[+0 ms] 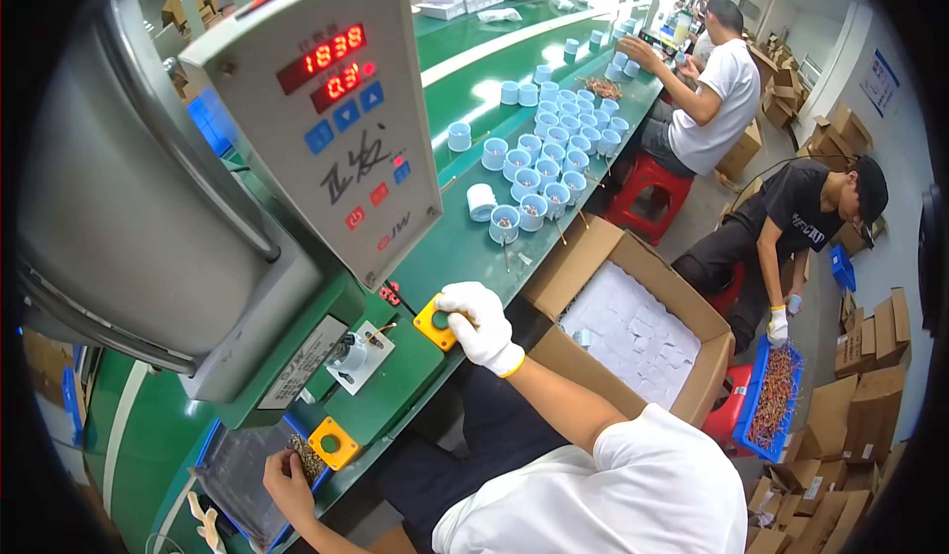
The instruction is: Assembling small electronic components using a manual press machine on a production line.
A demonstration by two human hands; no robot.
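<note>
My right hand (479,327), in a white glove, is closed over a yellow button box (429,323), its thumb and fingers at the green button. My bare left hand (289,483) is at a blue-rimmed tray (237,485), its fingers drawn together beside small brass-coloured parts (308,458). What lies between those fingertips is too small to make out. A second yellow button box (334,443) sits just beside that hand. Between the two boxes, a light blue cup-shaped piece (348,354) with wires rests on the press's white fixture plate (368,364).
The grey press (148,188) and its lit control panel (321,173) fill the left. Many light blue cups (549,149) with wires stand along the green bench. An open carton (633,327) is at my right. Two people sit beyond, one gloved hand (778,327) over a blue wire tray (771,396).
</note>
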